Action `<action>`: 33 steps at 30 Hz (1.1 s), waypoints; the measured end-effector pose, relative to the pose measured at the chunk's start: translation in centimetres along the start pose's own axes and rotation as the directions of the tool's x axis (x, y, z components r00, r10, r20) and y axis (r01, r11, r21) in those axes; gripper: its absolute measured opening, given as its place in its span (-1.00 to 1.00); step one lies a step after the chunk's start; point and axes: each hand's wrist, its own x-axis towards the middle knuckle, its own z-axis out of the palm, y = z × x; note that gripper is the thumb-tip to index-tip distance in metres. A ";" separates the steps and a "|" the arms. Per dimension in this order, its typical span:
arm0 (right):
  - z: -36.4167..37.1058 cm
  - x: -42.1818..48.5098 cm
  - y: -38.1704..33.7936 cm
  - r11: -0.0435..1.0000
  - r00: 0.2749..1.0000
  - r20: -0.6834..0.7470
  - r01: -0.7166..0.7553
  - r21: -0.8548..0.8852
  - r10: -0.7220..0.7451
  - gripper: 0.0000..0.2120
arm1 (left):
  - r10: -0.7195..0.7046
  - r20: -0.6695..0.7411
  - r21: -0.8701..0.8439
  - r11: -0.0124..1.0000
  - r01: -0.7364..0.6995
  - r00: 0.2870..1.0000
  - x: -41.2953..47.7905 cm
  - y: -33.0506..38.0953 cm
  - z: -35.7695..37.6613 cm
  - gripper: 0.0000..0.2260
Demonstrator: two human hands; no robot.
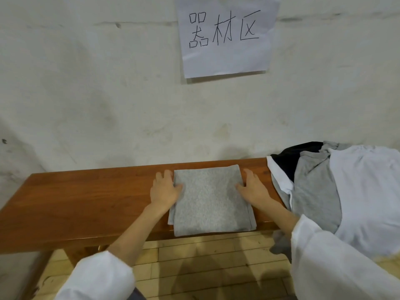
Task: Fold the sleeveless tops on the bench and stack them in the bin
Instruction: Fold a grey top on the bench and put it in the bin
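A light grey top (211, 200), folded into a rectangle, lies on the wooden bench (86, 198), its near edge hanging slightly over the front. My left hand (165, 188) lies at its left edge with the thumb on top and the fingers at or under the edge. My right hand (252, 187) mirrors it at the right edge, thumb on the cloth. A heap of unfolded tops (337, 191) in white, grey and black covers the bench's right end. No bin is in view.
The bench stands against a white wall (108, 105) that carries a paper sign (226, 35) with handwritten characters. Pale wooden floor (205, 263) shows below the bench. Bare bench surface stretches to the left of the folded top.
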 end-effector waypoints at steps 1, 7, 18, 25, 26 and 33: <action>-0.1 0.8 -0.5 1.000 1.000 0.022 0.005 0.017 -0.006 -0.36 | 0.067 0.027 0.082 0.994 -0.069 0.997 1.0 0.2 0.0 -0.57; -0.4 4.6 -1.3 0.999 0.992 0.110 -0.054 0.003 0.053 -0.37 | 0.171 0.272 0.250 0.938 -0.241 0.947 4.5 0.8 1.4 -0.54; -3.7 2.0 -4.9 0.940 0.994 -0.097 0.072 0.333 -0.042 -0.88 | 0.062 0.006 -0.328 0.943 -0.056 0.998 3.6 3.8 -3.9 -0.85; -10.1 -0.9 -10.8 0.827 0.807 -0.514 0.482 0.289 -0.291 -0.78 | 0.047 -0.416 -0.489 0.830 -0.267 0.908 1.3 9.0 -12.4 -0.91; -10.2 -1.3 -10.7 0.831 0.773 -0.539 0.511 0.219 -0.334 -0.76 | 0.087 -0.442 -0.433 0.851 -0.297 0.893 0.6 9.1 -12.7 -0.90; -2.8 -5.0 -1.6 0.866 0.930 -0.082 0.297 -0.401 -0.357 -0.69 | 0.619 0.152 0.460 0.646 -0.610 0.771 -4.9 1.7 -4.9 -0.71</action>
